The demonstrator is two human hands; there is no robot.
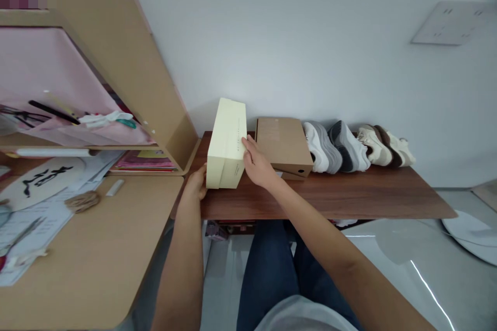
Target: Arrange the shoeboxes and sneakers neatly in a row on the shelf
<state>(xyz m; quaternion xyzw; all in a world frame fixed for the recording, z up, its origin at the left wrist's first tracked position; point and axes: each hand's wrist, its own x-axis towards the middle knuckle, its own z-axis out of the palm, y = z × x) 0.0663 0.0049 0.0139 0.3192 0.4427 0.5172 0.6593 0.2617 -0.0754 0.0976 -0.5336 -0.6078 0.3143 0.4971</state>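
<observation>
A pale yellow shoebox (pixel 228 137) stands on its narrow side, a little tilted, at the left end of the dark wooden bench top (pixel 267 201). My left hand (pixel 197 182) grips its lower left edge, with the fingertips partly hidden behind the box. On the opposite side, my right hand (pixel 257 159) presses its fingers and thumb against the printed face. Just right of that hand lies a brown cardboard shoebox (pixel 285 139). Whether the yellow box's underside touches the wood all along cannot be seen.
Right of the brown box, white-grey sneakers (pixel 322 147), grey sneakers with dark soles (pixel 347 147) and cream-brown shoes (pixel 382 147) stand in a row. A tan desk (pixel 128 238) with papers and scissors, plus a shelf unit (pixel 155 83), borders the left. A wall rises behind.
</observation>
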